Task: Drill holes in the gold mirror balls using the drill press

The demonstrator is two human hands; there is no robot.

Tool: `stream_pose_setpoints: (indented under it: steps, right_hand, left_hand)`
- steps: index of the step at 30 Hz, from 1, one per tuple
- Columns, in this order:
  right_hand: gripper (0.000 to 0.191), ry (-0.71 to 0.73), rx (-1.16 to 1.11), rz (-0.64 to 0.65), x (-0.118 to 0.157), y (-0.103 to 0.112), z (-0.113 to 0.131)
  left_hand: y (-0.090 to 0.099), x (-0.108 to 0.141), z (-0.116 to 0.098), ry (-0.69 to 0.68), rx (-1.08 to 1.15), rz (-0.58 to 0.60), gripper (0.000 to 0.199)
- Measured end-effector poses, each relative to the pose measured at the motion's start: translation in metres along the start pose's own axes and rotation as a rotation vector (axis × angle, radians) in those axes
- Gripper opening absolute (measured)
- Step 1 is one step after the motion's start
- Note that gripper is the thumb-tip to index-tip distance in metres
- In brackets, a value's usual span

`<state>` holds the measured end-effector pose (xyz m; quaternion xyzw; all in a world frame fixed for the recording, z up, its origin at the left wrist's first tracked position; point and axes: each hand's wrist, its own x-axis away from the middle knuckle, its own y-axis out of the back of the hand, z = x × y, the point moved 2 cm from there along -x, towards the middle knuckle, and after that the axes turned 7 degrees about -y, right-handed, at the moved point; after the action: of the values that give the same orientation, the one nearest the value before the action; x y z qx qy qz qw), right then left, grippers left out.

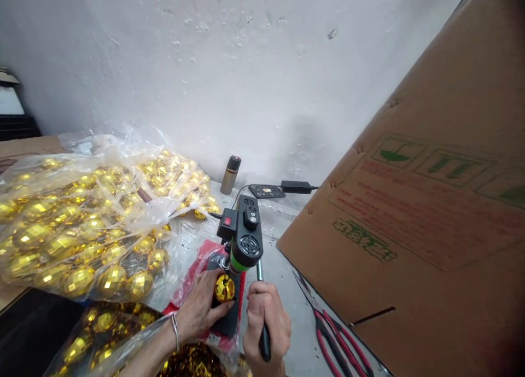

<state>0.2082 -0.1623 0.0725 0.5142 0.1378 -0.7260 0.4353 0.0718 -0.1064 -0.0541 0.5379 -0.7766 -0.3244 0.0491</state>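
A gold faceted ball (225,288) sits on the dark base (225,326) of a small bench drill press, under its head. My left hand (200,305), with a silver bracelet at the wrist, has thumb and fingers closed around the ball. The black drill head (248,224) carries a red switch and a green band. My right hand (267,322) is wrapped round the lever (266,345), whose black grip end pokes out below the fist. Red padding under plastic lies beneath the base. The drill tip's contact with the ball cannot be made out.
Clear bags (82,224) packed with gold balls fill the left, with more gold balls below them. A bottle (230,174), a black panel (267,191) and a power adapter (296,187) stand along the wall. Red-handled scissors (334,333) lie beside a large carton (410,202).
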Motion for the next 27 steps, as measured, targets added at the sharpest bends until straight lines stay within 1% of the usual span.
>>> stream_pose_setpoints:
  steps: [8, 12, 15, 20, 24, 27]
  right_hand:
    - [0.028, -0.038, -0.062, -0.119, 0.013, -0.01, -0.006]
    - [0.031, -0.077, -0.072, -0.189, 0.014, -0.015, -0.004]
    - [0.031, -0.078, -0.061, -0.229, 0.013, -0.016, -0.002]
    - [0.032, -0.089, -0.06, -0.225, 0.018, -0.018, -0.006]
    - [0.032, -0.059, -0.067, -0.234, 0.021, -0.02, -0.009]
    - [0.031, -0.088, -0.078, -0.224, 0.022, -0.02, -0.011]
  left_hand:
    - [-0.002, 0.001, -0.001, -0.031, 0.002, -0.001, 0.056]
    - [-0.004, 0.001, -0.002, -0.024, 0.007, -0.013, 0.053]
    - [-0.005, 0.001, -0.002, -0.027, 0.008, -0.004, 0.052]
    - [-0.004, 0.0, -0.002, -0.018, 0.013, 0.001, 0.051]
    - [-0.003, 0.0, -0.004, -0.009, 0.022, 0.003, 0.052]
    - [-0.003, -0.001, -0.005, -0.008, 0.023, 0.005, 0.053]
